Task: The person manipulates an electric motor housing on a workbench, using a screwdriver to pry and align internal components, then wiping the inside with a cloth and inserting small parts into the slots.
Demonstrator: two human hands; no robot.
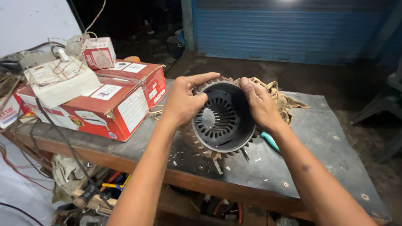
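One finned motor stator (222, 121), its open bore tilted up toward the person, is clasped by left hand (182, 102) and right hand (259, 104) over one workbench (318, 138).

Rag (279, 97) half hidden behind motor shell (222, 121) at 2 o'clock; teal tool (270, 141) mostly under right forearm; counter (318, 138) cut off btm-right.

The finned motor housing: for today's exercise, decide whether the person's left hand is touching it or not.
Touching. The head view shows the left hand gripping the finned motor housing, with the thumb pressed on its dark rim and the fingers stretched across the top fins.
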